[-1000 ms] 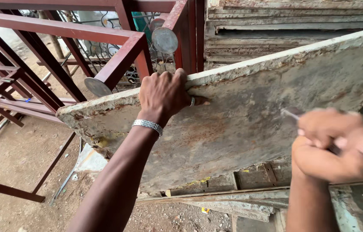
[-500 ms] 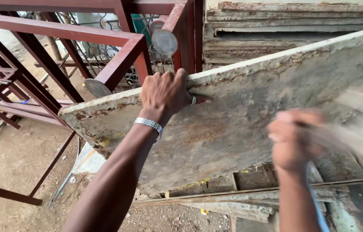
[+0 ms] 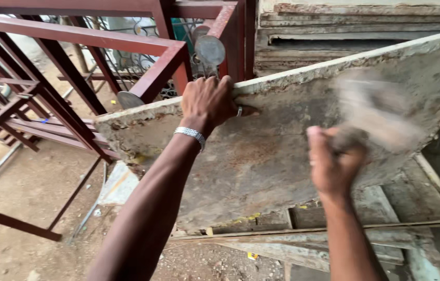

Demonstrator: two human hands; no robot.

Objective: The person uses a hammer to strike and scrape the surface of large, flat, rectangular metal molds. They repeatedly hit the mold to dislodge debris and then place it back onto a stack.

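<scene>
Large crusted panel (image 3: 293, 151) is leaning tilted against a red steel frame (image 3: 162, 62), above stacked boards (image 3: 334, 239). Left hand (image 3: 207, 101) is clamping its top edge, steadying. Right hand (image 3: 334, 161) is closed on a motion-blurred tool; kind unclear. Residue is covering most of the face; much cleaning seems left.

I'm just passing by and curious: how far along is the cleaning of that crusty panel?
Hard to call much of it done: the panel shows a smoother grey middle, but crust remains along its top edge and left corner. In hand now: the left hand grips the top edge, holding the panel tilted, while the right hand is a blur, swinging something I cannot make out against the face. Left: the crusted edges and rust-stained patches.
</scene>
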